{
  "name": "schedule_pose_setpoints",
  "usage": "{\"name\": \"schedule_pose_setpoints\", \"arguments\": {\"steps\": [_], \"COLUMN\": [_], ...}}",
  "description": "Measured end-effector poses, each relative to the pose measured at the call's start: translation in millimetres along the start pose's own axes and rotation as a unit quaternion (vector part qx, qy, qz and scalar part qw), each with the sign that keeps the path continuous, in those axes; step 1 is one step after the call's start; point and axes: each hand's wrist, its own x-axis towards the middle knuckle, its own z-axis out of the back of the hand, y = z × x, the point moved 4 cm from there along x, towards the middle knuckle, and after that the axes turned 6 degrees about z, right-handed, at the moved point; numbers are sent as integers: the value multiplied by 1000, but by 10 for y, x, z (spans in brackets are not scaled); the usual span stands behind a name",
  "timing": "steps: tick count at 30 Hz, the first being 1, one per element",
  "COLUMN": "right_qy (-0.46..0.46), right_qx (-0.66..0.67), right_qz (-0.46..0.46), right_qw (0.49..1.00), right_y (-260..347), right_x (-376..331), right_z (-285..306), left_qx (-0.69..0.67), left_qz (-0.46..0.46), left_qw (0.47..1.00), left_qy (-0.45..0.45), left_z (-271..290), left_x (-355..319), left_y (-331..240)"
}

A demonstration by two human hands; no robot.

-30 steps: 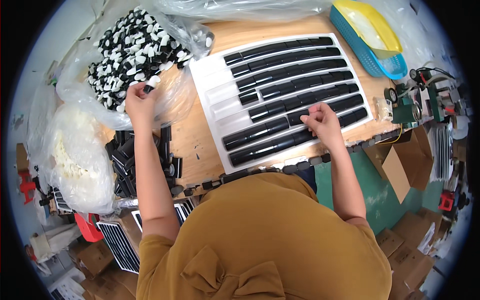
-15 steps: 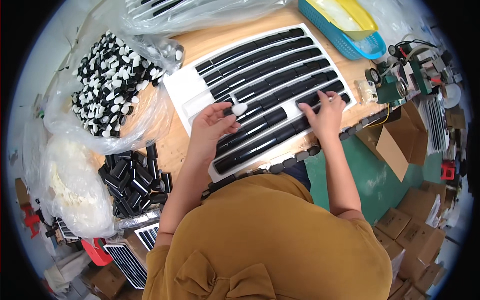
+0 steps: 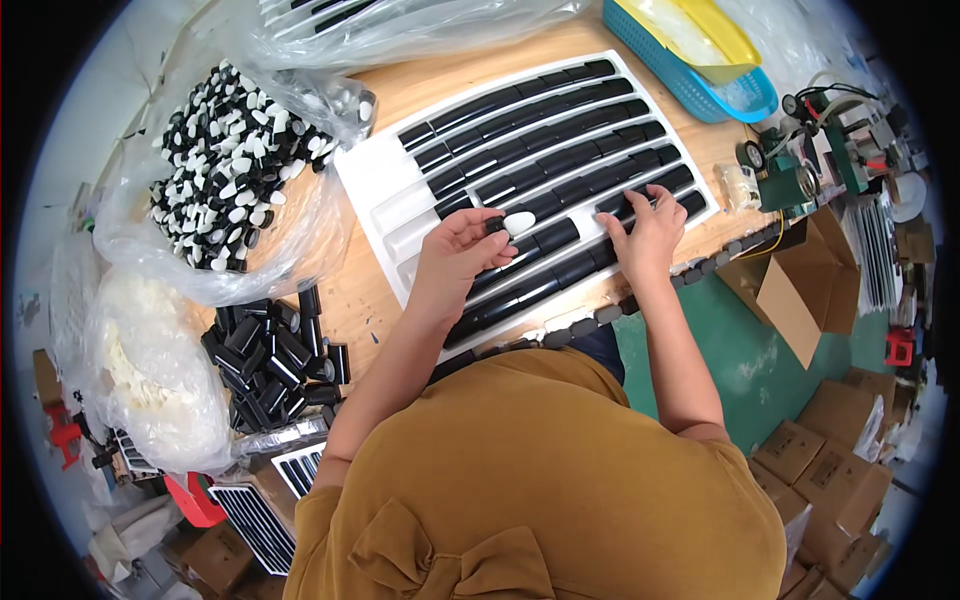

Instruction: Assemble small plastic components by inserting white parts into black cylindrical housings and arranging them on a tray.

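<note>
A slotted tray [image 3: 400, 215] lies in the middle of the desk [image 3: 480, 70], tubes [image 3: 560, 160] lying in its rows. Left of the tray sits an open bag of caps [image 3: 225, 170], and nearer the person a heap of loose tubes [image 3: 270, 355]. Behind the tray to the right stands a basket [image 3: 690, 80]; cardboard boxes [image 3: 810, 290] sit off the desk's right edge

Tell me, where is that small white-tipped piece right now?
In the head view, the white-tipped piece is pinched in the left hand, above the white tray of black tubes, left of the right hand.
</note>
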Motion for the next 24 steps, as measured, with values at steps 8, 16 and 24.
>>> {"name": "schedule_pose_setpoints", "arguments": {"steps": [8,16,24], "right_qy": [16,262,294], "right_qx": [277,523,588], "right_qz": [8,48,-25], "right_qw": [961,810,753], "right_y": [193,669,833], "right_x": [-40,56,86], "right_z": [10,314,321], "left_qx": [-38,2,51], "left_qz": [-6,-39,-84], "left_qw": [999,999,995], "left_qy": [-14,-16,-14], "left_z": [-3,-5,145], "left_x": [-64,-219,-333], "left_y": [-48,-277,-403]}}
